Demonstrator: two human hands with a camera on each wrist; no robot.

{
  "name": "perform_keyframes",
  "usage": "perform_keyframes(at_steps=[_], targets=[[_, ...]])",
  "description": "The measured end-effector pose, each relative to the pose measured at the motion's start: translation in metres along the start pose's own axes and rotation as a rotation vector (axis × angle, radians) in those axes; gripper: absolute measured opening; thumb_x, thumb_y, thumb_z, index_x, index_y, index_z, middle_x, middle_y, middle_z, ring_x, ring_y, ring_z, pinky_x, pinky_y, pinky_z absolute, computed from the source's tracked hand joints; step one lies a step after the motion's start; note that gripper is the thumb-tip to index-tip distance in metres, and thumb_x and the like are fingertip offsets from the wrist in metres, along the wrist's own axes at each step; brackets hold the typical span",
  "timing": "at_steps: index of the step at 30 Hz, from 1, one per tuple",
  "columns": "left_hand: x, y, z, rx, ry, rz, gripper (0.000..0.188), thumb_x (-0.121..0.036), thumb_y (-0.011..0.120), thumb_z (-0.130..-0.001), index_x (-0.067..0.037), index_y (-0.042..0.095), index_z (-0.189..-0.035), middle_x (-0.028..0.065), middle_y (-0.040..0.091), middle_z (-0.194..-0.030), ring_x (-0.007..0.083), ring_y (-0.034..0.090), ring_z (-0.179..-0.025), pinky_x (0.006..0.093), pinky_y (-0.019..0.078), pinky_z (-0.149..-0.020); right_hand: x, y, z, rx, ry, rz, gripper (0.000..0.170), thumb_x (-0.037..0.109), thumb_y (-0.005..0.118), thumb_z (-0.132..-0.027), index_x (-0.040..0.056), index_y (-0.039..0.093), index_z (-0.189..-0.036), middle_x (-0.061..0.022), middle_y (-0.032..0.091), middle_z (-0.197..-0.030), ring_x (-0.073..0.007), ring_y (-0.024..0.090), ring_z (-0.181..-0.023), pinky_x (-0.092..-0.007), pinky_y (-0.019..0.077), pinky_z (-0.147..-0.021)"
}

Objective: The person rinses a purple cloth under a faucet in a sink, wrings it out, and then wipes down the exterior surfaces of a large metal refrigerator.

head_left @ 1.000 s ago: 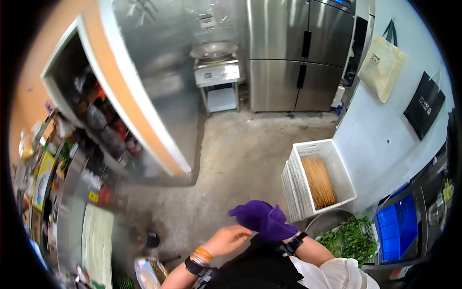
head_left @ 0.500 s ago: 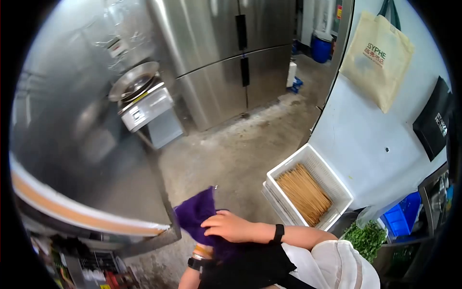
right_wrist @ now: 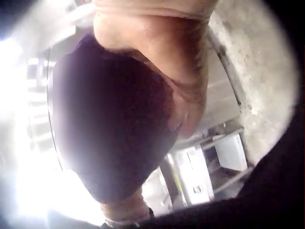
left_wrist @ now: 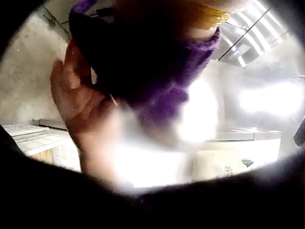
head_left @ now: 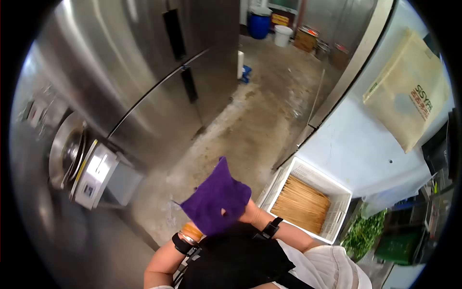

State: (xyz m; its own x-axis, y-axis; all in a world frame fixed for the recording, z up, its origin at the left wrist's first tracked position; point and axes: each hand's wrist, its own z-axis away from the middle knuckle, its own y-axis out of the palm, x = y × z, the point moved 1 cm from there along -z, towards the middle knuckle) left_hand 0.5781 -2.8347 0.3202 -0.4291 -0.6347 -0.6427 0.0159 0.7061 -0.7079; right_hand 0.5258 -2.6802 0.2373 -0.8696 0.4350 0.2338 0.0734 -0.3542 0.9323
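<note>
A purple cloth (head_left: pixel 216 198) is spread between my hands in front of the black apron (head_left: pixel 226 255). My right hand (head_left: pixel 249 212) grips its right side, and the cloth hides part of that hand. In the right wrist view the fingers (right_wrist: pixel 183 117) curl at the edge of the dark cloth (right_wrist: pixel 109 119). The left hand (head_left: pixel 194 226) lies under the cloth, showing little past the orange wristband (head_left: pixel 191 232); its fingers are hidden. Seen in the left wrist view, the cloth (left_wrist: pixel 164 102) wraps around below the yellow band (left_wrist: pixel 212 16).
A white crate (head_left: pixel 344 202) of thin wooden sticks (head_left: pixel 301 204) stands on the floor at right, beside leafy greens (head_left: pixel 363 236). A steel fridge (head_left: pixel 144 58) and a stand with a wok (head_left: pixel 65 149) are at left. A cream tote bag (head_left: pixel 409 91) hangs on the wall.
The view has swung right, toward the doorway and its blue barrel. The right hand moved from on top of the cloth to its right edge, and the cloth now spreads wider over the left hand.
</note>
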Motion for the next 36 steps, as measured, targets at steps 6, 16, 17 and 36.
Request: perform_keyframes(at_steps=[6, 16, 17, 36], targets=[[0.049, -0.004, -0.162, 0.137, 0.147, -0.059, 0.029, -0.012, 0.063, -0.081, -0.005, 0.062, -0.109, 0.0165, 0.063, -0.11, 0.0339, 0.06, -0.1, 0.0391, 0.0496, -0.082, 0.113, -0.005, -0.066, -0.072, -0.286, -0.232, 0.058, 0.048, 0.046, -0.097, 0.0077, 0.049, -0.138, -0.0102, 0.053, -0.14, -0.0322, 0.049, -0.129, -0.0461, 0.0345, -0.112], [0.164, -0.037, -0.392, 0.202, 0.09, 0.312, 0.037, -0.003, 0.063, -0.086, -0.006, 0.061, -0.122, 0.0102, 0.063, -0.121, 0.0241, 0.058, -0.115, 0.0353, 0.0438, -0.101, 0.343, -0.006, -0.196, -0.331, -0.344, -0.282, 0.04, 0.021, 0.045, -0.087, -0.0057, 0.062, -0.111, -0.0171, 0.066, -0.114, -0.0304, 0.06, -0.111, -0.0416, 0.0461, -0.101], [0.171, -0.045, -0.412, 0.228, 0.073, 0.309, 0.037, -0.003, 0.063, -0.086, -0.006, 0.061, -0.123, 0.0103, 0.063, -0.121, 0.024, 0.058, -0.115, 0.035, 0.0437, -0.101, 0.363, -0.01, -0.203, -0.294, -0.348, -0.29, 0.04, 0.02, 0.045, -0.086, -0.0064, 0.061, -0.111, -0.0177, 0.066, -0.114, -0.0306, 0.061, -0.109, -0.0412, 0.0466, -0.1], [0.509, 0.105, -0.517, 0.49, -0.707, 0.535, 0.02, -0.006, 0.053, -0.097, -0.001, 0.062, -0.115, 0.0122, 0.071, -0.099, 0.0195, 0.067, -0.092, 0.0287, 0.0516, -0.081, 0.782, -0.102, -0.146, -0.25, 1.429, 2.287, 0.041, 0.036, 0.042, -0.094, 0.0149, 0.068, -0.118, -0.0096, 0.051, -0.14, -0.028, 0.042, -0.133, -0.0443, 0.0367, -0.106]])
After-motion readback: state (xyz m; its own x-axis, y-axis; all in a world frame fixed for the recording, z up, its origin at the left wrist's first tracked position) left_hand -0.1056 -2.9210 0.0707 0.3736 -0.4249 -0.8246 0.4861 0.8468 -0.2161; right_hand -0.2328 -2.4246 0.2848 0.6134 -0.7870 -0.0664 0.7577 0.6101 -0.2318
